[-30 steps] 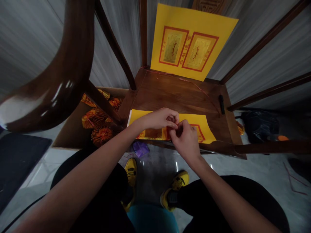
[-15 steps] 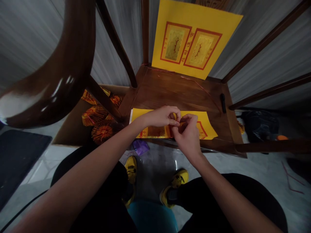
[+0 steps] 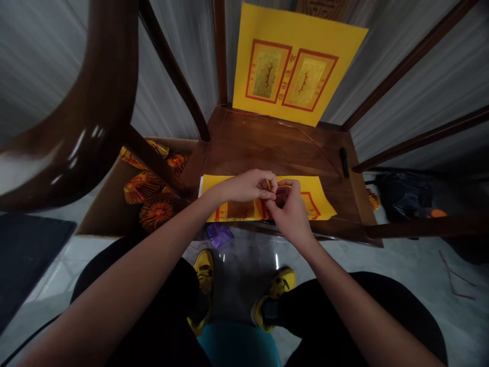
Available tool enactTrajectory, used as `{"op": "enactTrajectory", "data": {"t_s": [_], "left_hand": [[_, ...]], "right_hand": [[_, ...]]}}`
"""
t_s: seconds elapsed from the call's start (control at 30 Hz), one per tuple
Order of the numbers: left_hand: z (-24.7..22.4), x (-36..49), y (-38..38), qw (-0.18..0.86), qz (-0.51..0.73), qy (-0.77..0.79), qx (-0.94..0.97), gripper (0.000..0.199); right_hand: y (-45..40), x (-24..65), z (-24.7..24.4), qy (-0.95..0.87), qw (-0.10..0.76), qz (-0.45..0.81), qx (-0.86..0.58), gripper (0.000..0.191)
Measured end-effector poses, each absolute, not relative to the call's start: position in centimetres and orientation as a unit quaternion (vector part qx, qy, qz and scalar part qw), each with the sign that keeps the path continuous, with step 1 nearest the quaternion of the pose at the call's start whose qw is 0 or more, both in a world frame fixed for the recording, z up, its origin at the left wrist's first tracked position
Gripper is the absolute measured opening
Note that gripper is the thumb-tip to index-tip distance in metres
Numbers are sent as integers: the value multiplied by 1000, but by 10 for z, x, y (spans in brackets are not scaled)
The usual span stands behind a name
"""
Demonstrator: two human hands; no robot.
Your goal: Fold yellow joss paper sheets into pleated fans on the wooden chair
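Observation:
Yellow paper sheets (image 3: 313, 188) with red-framed prints lie along the front edge of the wooden chair seat (image 3: 244, 148). Above their middle, my left hand (image 3: 252, 185) is closed, thumb and fingertips pinched together; what it pinches is too small to make out. My right hand (image 3: 289, 206) meets it fingertip to fingertip, its thumb and fingers also pinched and the grip hidden between the hands. Another yellow sheet (image 3: 298, 30) with two red-framed gold panels stands upright against the chair's back.
A cardboard box (image 3: 103, 211) of folded red-and-gold paper pieces (image 3: 156, 213) sits left of the seat. A black marker-like object (image 3: 344, 162) lies on the seat's right side. A purple packet (image 3: 219, 235) is on the floor. The chair's dark armrest (image 3: 103, 102) fills the upper left.
The whole view has shifted slightly, with the scene moving a little to the left. Both hands keep nearly the same pose over the sheets.

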State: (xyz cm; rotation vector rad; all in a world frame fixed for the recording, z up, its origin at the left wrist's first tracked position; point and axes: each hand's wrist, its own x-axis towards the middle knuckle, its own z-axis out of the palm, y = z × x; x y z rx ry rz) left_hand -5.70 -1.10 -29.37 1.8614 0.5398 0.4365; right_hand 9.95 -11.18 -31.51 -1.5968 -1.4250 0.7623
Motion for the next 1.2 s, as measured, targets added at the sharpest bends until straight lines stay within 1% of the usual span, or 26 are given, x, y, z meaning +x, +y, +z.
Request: {"op": "enactTrajectory", "data": {"t_s": [0.17, 0.3, 0.43, 0.53, 0.6, 0.73, 0.83, 0.93, 1.03, 1.2], "left_hand": [[-299, -59, -9, 583, 173, 230, 760, 8], [-302, -61, -9, 585, 173, 228, 759, 10], [-303, -61, -10, 586, 180, 226, 757, 10], [-301, -63, -12, 578, 177, 229, 763, 9], [-298, -64, -15, 544, 177, 235, 786, 7], [-293, -70, -28, 437, 197, 271, 835, 7], [-291, -74, -43, 399, 204, 311, 838, 8], [-292, -75, -60, 373, 204, 342, 838, 7], [-296, -72, -80, 334, 242, 401, 818, 5], [-312, -61, -120, 181, 312, 497, 789, 3]], "right_hand": [[-109, 104, -314, -581, 396, 310, -641, 34], [-105, 118, -315, -600, 389, 368, -594, 25], [-103, 128, -314, -578, 401, 446, -553, 28], [-104, 130, -311, -563, 397, 460, -560, 26], [-105, 131, -309, -560, 394, 462, -564, 23], [-111, 131, -307, -569, 401, 453, -557, 13], [-118, 132, -306, -602, 388, 415, -561, 6], [-125, 130, -305, -637, 375, 366, -565, 6], [-132, 124, -308, -655, 388, 321, -563, 7], [-141, 112, -317, -659, 432, 251, -562, 7]]}}
